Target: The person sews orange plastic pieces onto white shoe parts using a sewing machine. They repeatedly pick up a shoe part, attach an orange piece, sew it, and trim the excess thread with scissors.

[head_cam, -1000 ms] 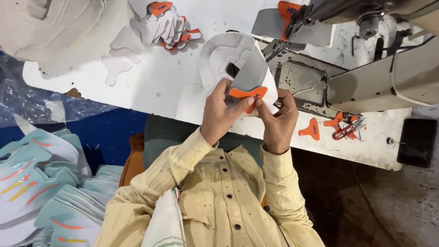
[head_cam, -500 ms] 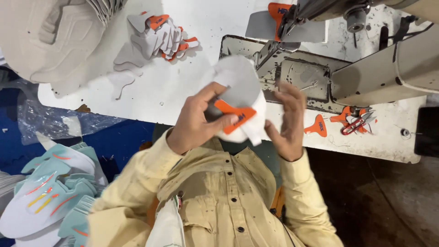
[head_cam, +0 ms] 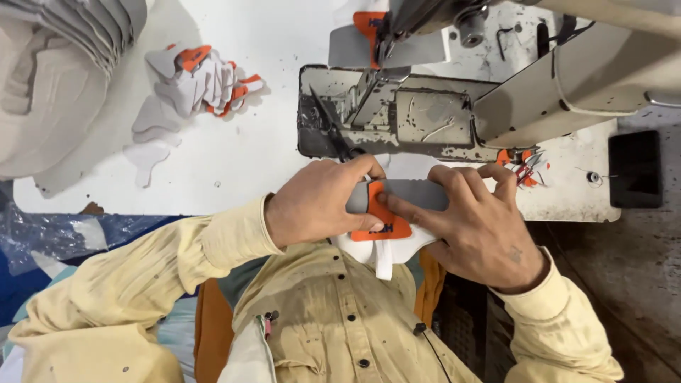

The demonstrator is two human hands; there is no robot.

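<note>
Close to my chest I hold a white shoe-upper piece [head_cam: 383, 257] with a grey panel [head_cam: 415, 194] and an orange patch [head_cam: 383, 220] on top. My left hand [head_cam: 319, 202] grips its left side, thumb and fingers curled over the edge. My right hand [head_cam: 475, 223] lies flat over the right side, with its forefinger pressing on the orange patch. The piece sits at the near edge of the white table [head_cam: 234, 156], just in front of the sewing machine [head_cam: 440, 106].
A heap of grey and orange cut pieces [head_cam: 206, 78] lies on the table at the left. A tall stack of white pieces [head_cam: 50, 85] fills the far left corner. Small orange scraps [head_cam: 521, 163] and a black object [head_cam: 635, 169] lie at the right. Scissors [head_cam: 333, 135] rest on the machine bed.
The camera has come closer. Both hands brought the white piece down toward my chest and laid it flatter; my right forefinger now presses on the orange patch.
</note>
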